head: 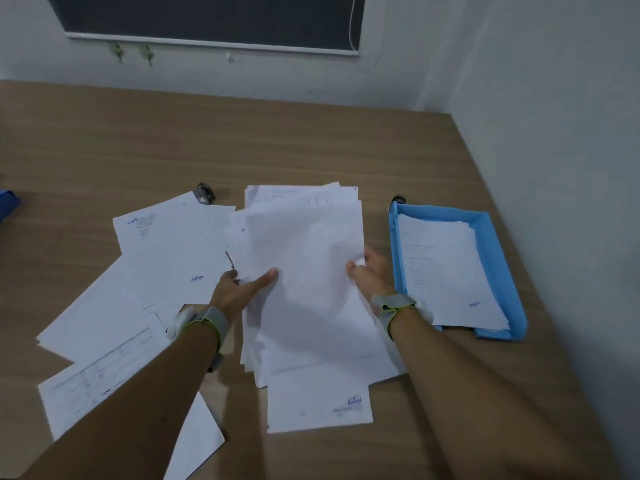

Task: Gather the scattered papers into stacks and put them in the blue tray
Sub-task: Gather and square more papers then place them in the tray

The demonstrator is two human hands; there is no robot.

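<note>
A loose stack of white papers (pixel 304 271) lies in the middle of the wooden table. My left hand (pixel 239 292) grips its left edge, thumb on top. My right hand (pixel 369 271) grips its right edge. More white sheets (pixel 162 251) lie scattered to the left, and a printed form (pixel 100 379) sits partly under my left forearm. One sheet with a blue stamp (pixel 318 403) lies near the front edge. The blue tray (pixel 498 258) stands to the right and holds a stack of papers (pixel 446 268).
A small dark metal object (pixel 204 193) rests behind the left sheets, and another (pixel 399 198) at the tray's far corner. A blue thing (pixel 8 204) shows at the left edge. A wall runs along the table's right side, with a dark board above the far wall.
</note>
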